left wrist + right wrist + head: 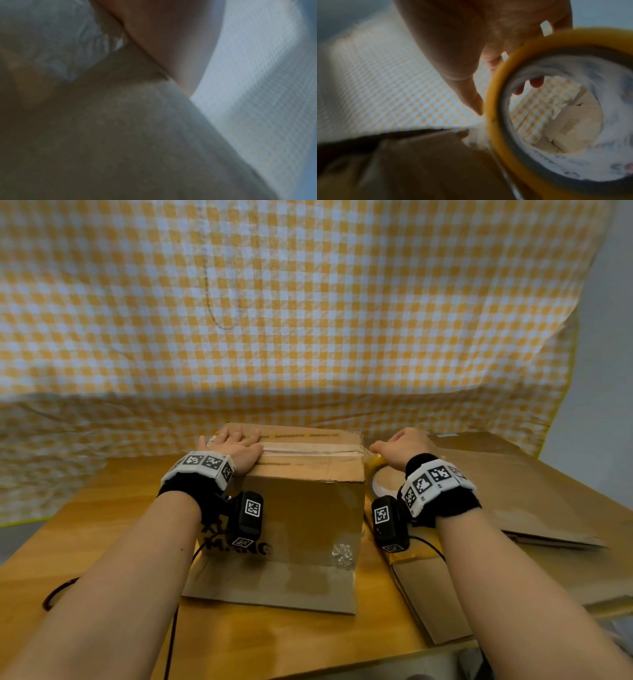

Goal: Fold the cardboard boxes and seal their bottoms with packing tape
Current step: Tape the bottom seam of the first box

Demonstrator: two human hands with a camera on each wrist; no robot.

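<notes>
The cardboard box (301, 491) stands upside down in the middle of the tabletop (102, 542), its bottom flaps folded shut and facing up, while the lower flaps splay flat on the wood. A strip of clear tape (308, 448) runs along the seam from left to right. The left hand (236, 445) lies flat with straight fingers on the left end of that strip, likely pinning it and steadying the box against the pull. The right hand (402, 445), just past the box's right edge, is curled around the roll of packing tape (556, 101), fingers through its core and thumb on the yellow rim, which keeps the strip taut as it comes off the corner. The strip seems to reach the right edge, so tearing it looks like the next step. Flattened cardboard (513, 484) waits at the right, near a checked cloth (308, 302) hanging behind.
</notes>
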